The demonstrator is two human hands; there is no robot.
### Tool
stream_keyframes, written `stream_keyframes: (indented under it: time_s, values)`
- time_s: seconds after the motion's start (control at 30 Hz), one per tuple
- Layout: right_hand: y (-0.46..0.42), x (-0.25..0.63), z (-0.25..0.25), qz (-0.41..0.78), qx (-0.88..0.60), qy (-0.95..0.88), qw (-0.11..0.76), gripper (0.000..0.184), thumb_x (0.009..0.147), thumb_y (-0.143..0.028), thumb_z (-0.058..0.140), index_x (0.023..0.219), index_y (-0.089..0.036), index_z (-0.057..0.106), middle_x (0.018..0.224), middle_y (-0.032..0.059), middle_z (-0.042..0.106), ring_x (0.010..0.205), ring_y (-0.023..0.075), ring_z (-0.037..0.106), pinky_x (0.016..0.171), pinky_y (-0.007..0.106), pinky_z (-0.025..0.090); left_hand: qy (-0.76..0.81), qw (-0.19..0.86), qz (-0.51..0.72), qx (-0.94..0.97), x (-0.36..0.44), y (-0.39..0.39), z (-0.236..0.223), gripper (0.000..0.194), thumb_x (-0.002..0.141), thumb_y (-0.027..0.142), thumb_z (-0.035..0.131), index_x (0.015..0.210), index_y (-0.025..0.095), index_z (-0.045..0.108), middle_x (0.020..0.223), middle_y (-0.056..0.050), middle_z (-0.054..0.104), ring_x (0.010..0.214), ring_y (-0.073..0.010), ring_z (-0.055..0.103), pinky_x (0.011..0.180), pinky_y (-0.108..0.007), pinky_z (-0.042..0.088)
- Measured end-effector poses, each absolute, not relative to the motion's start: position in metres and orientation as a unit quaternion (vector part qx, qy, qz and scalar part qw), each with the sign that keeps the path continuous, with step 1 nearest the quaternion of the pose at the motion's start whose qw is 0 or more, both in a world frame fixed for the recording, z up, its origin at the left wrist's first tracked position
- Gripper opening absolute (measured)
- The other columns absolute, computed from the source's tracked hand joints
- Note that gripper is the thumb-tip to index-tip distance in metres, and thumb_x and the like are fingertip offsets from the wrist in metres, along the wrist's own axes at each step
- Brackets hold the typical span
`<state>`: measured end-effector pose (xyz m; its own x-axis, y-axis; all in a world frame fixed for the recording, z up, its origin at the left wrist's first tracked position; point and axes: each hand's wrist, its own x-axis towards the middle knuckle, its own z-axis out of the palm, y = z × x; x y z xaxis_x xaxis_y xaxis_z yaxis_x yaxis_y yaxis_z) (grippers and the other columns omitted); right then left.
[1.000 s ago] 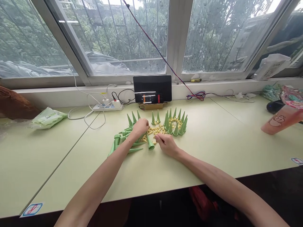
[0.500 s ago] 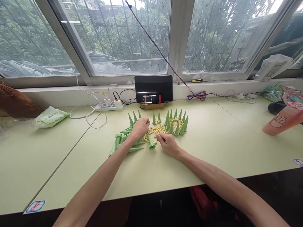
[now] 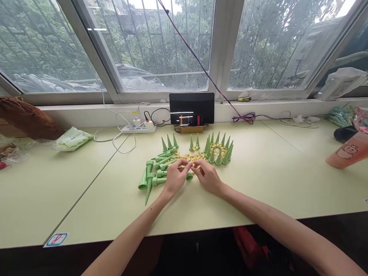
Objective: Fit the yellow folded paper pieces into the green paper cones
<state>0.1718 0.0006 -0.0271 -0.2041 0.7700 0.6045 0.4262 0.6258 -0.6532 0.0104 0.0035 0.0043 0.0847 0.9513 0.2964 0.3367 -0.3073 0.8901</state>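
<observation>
My left hand [image 3: 176,177] and my right hand [image 3: 207,175] meet fingertip to fingertip over the middle of the table. Both are closed in a pinch, and whatever sits between the fingertips is too small to make out. Small yellow plastic pieces [image 3: 195,156] lie scattered just beyond them. A green plastic cone [image 3: 189,176] lies partly hidden under my hands. To the left is a loose pile of hollow green spikes with ribbed collars [image 3: 149,176]. More green cones [image 3: 169,142] stand upright behind the pile, and several others [image 3: 218,157] form a ring around yellow pieces on the right.
A dark tablet [image 3: 192,103] with a phone [image 3: 189,120] leans at the window sill. Left of it lie a power strip [image 3: 139,128] with white cables and a green-white packet [image 3: 73,138]. Far right stands a tilted pink drink cup [image 3: 347,151]. A bundled cable [image 3: 244,117] lies along the wall.
My left hand has come back from the upright cones at the rear and now touches my right hand's fingertips. The view has shifted slightly left.
</observation>
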Motion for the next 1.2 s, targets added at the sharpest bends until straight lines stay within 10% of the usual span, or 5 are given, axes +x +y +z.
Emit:
stream_keyframes:
  time_s: [1.2]
  values:
    - [0.003,0.179,-0.021,0.282,-0.46,-0.671,0.51,0.019,0.092,-0.038,0.054,0.09,-0.019,0.058,0.085,0.0038,0.066,0.052,0.0111,0.051,0.05,0.026,0.041,0.537,0.098,0.322,0.773,0.008,-0.013,-0.009,0.025,0.087,0.041,0.06,0.095,0.018,0.064,0.065,0.002,0.05,0.06,-0.016,0.05,0.059,-0.027,0.039]
